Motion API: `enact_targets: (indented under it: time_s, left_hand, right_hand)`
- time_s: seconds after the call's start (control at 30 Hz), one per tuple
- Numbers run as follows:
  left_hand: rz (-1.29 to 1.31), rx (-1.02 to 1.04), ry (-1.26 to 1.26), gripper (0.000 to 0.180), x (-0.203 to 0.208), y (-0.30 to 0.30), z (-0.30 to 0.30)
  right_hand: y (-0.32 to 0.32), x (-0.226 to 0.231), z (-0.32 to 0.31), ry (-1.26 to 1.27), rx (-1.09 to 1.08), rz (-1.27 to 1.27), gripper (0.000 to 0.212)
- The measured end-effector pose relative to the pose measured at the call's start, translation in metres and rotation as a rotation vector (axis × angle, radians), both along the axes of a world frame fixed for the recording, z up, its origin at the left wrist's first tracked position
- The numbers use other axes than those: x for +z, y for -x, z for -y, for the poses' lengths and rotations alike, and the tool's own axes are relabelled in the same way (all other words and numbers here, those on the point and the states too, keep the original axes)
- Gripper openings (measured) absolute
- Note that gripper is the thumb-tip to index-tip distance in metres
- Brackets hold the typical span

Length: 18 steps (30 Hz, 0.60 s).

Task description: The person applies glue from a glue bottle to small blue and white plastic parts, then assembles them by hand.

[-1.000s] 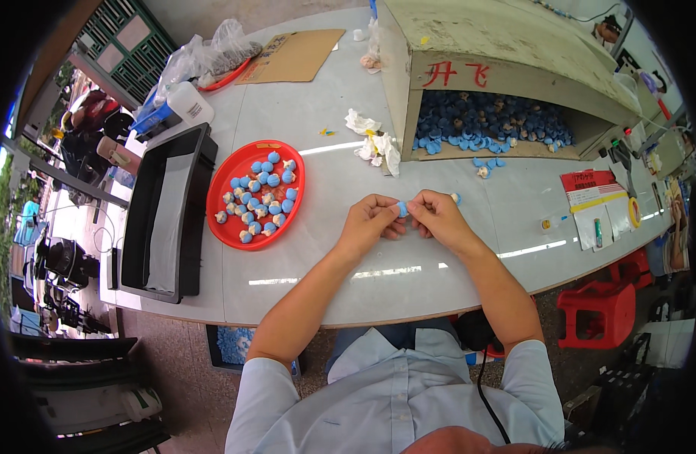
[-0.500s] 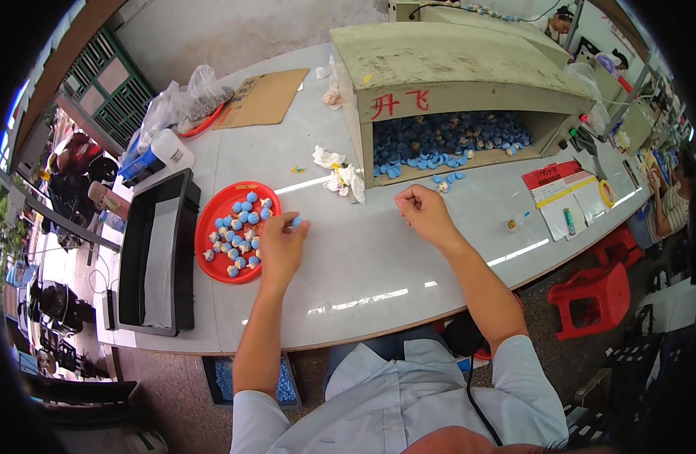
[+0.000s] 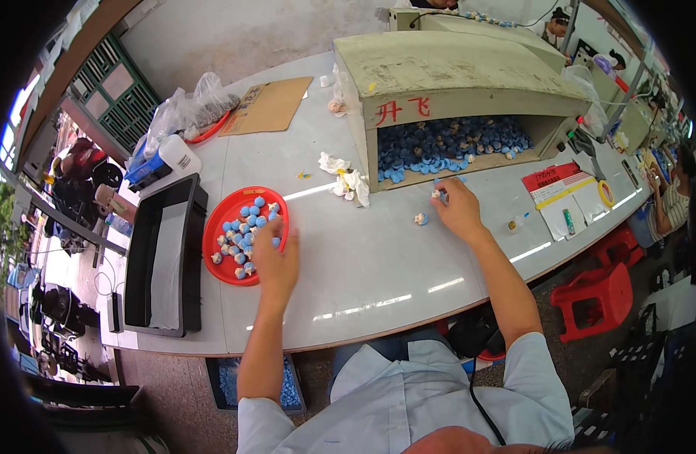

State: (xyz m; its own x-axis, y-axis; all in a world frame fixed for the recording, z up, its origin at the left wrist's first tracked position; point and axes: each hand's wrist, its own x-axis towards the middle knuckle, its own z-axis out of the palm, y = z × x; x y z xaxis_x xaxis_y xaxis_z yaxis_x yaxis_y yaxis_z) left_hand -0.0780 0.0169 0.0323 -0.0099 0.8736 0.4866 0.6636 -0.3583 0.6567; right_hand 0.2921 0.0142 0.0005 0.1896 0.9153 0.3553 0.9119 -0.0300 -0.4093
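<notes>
My left hand (image 3: 277,265) is over the right rim of a round, red plastic tray (image 3: 217,218). Its fingers are bent, and a bit of blue shows right by the tips. I cannot tell if they are letting go of something or holding it.

The tray sits near the left end of the shiny, pale grey bench (image 3: 355,265). Lots of small, round, blue-and-cream balls (image 3: 244,228) lie in it, bunched together.

My right hand (image 3: 463,209) is farther along, in front of the big box. Its thumb and fingers are bent around one small blue-and-cream piece (image 3: 436,194), and they touch it. I cannot tell if they have a tight grip on it. Another small blue-and-cream ball (image 3: 420,219) lies on the bench just beside that hand, on the side toward the near edge.

The big, greenish-grey box (image 3: 469,64) stands toward the far edge, with its open front facing me. A big heap of blue pieces (image 3: 454,140) fills its opening.

A long, black plastic bin (image 3: 190,257) stands along the left edge, close to the near left corner. Crumpled white tissue (image 3: 351,187) lies by the box, and a flat, brown cardboard sheet (image 3: 268,106) lies near the far edge.
</notes>
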Motion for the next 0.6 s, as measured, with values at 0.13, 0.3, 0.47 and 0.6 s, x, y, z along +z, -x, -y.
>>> enact_targets:
  time_s: [0.13, 0.3, 0.47, 0.6]
  left_hand:
    - [0.662, -0.558, 0.867, 0.04, -0.009, -0.066, 0.011]
    - [0.757, -0.819, 1.034, 0.037, -0.033, -0.106, 0.015]
    - [0.706, -0.733, 1.088, 0.036, -0.03, -0.1, 0.014]
    - [0.701, -0.642, 1.11, 0.032, -0.035, -0.09, 0.008]
  right_hand:
    - [0.061, 0.032, 0.04, -0.078, 0.404, -0.427, 0.026]
    - [0.087, 0.015, 0.067, -0.031, 0.501, -0.442, 0.03]
    - [0.063, 0.024, 0.102, -0.286, 0.402, -0.367, 0.038]
    - [-0.018, -0.016, 0.131, -0.657, -0.264, -0.184, 0.053]
